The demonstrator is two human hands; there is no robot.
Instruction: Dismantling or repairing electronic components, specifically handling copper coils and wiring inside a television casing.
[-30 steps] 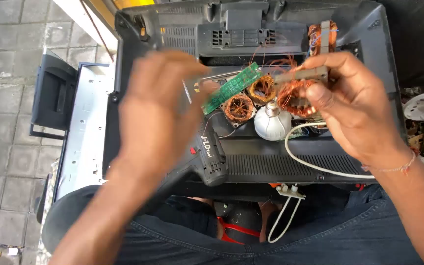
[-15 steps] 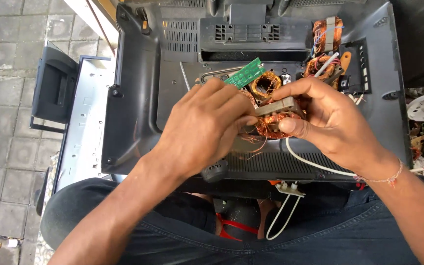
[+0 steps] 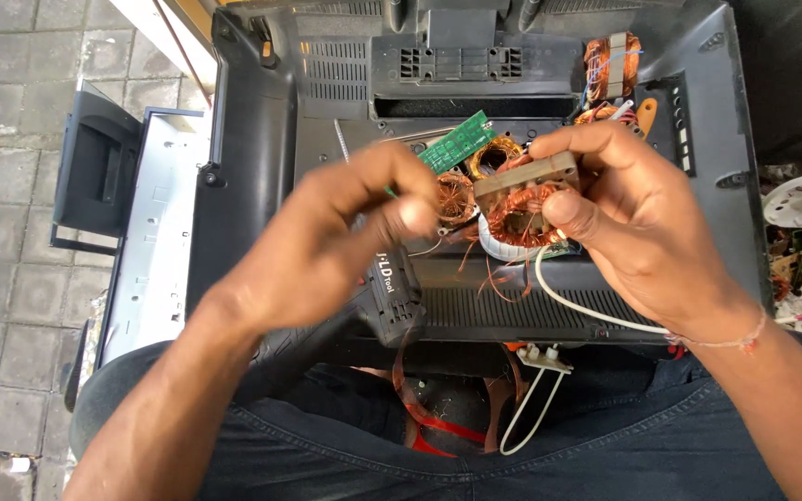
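A copper-wound transformer (image 3: 522, 199) was gripped by the right hand (image 3: 638, 218); its wire was pinched by the left hand (image 3: 327, 246).

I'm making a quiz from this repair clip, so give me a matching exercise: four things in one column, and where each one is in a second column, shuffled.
Things:
1. Transformer
2. Green board
3. White cable
4. Grey panel

Places:
A. On the paving, left of the black casing
B. Pinched in the right hand
C. On the casing, just beyond the left hand
D. Running below the right hand to a plug at the casing's near edge

Pairs: 1-B, 2-C, 3-D, 4-A
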